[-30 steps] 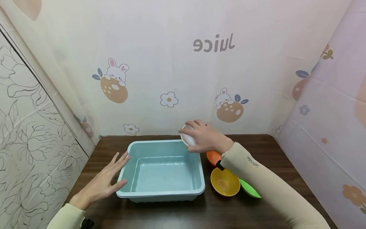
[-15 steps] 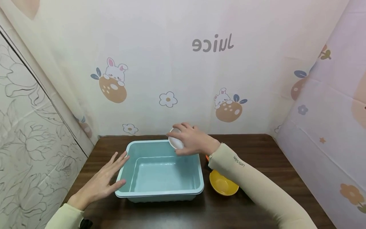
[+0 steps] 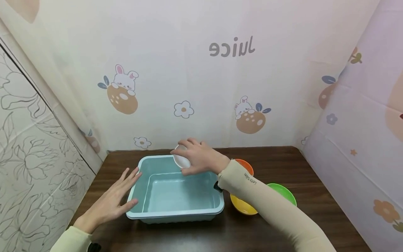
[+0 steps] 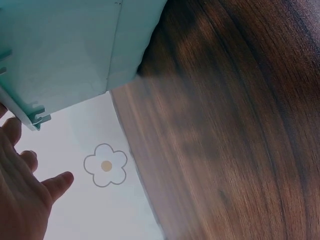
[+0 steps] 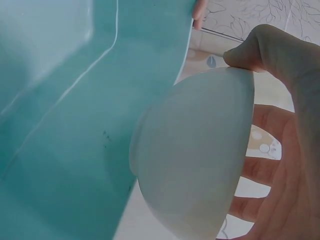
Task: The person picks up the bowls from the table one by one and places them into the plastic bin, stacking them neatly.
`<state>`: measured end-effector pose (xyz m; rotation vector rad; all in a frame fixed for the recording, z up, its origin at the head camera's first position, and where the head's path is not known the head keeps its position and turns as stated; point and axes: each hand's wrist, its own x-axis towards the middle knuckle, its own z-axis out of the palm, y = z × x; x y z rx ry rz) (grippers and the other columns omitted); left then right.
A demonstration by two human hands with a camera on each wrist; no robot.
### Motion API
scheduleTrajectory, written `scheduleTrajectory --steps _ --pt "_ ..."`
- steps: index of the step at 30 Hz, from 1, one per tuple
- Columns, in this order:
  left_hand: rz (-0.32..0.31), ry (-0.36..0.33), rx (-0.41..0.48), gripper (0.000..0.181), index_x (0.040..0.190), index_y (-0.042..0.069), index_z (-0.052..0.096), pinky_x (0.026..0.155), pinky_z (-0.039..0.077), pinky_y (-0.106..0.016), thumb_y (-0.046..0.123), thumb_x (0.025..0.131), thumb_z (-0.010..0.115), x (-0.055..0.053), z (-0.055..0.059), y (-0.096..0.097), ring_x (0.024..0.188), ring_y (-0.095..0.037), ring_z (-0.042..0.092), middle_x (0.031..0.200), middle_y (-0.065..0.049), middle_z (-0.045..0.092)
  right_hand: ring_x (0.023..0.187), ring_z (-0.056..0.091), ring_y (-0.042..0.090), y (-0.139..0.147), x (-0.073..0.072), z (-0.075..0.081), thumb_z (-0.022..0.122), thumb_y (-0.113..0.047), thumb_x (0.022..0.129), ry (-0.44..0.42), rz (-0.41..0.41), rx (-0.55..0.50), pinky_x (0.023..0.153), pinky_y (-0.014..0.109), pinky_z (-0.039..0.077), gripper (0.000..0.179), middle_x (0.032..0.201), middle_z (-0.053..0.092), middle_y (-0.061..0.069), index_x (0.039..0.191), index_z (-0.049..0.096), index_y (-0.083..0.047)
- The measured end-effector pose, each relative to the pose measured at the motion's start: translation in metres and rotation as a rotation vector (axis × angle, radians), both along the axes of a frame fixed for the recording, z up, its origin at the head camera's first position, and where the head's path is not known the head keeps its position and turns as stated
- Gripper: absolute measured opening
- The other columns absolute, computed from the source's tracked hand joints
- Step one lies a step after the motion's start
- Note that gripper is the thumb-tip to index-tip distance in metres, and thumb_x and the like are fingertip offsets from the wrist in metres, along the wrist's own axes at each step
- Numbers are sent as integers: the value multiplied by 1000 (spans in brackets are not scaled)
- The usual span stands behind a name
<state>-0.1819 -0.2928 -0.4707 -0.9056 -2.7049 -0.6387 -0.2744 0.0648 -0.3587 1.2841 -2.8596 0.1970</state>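
Note:
A pale blue plastic basin stands on the table. Over its back part, my right hand holds a white bowl by the rim, tipped onto its side. In the right wrist view, the thumb is on the bowl's edge and the other fingers are behind its opening; the rounded outside faces the basin wall. My left hand is at the basin's left side with spread fingers, the fingertips right at the rim. From the left wrist view, the basin's outer side shows above that hand.
Right of the basin, an orange bowl, a yellow bowl and a green bowl sit on the dark wooden table, partly covered by the right sleeve. Printed cloth hangs behind the table and at its sides.
My right hand has carried the white bowl leftward over the basin's back part. The sleeve has shifted with it, covering more of the yellow bowl. My left hand has stayed in place.

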Motion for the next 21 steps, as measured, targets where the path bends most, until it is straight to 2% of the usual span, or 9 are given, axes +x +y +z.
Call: scheduleTrajectory --steps 5,11,17,21 --pt "0 -1 6 83 163 18 32 103 36 -78 33 91 72 0 1 1 161 -29 7 171 -8 26 143 38 31 -7 0 -2 63 -49 86 -15 6 -1 101 64 47 67 160 40 7 150 52 -36" --pt "-8 -7 16 84 163 16 31 102 38 -77 30 92 72 4 -3 2 162 -23 4 171 -9 26 143 38 30 -16 3 -10 63 -49 87 -26 41 15 100 61 48 66 160 41 6 151 51 -37" --pt "2 -5 7 86 163 18 31 103 39 -75 30 90 74 4 -2 2 162 -25 6 171 -7 26 139 42 26 -25 5 -15 62 -50 86 29 77 32 96 55 51 65 157 45 1 149 52 -39" --pt "6 3 10 85 163 18 31 102 39 -75 30 91 74 3 -2 2 162 -23 6 171 -7 27 139 44 27 -31 6 -17 64 -51 85 44 87 36 100 58 49 66 157 46 1 149 53 -39"
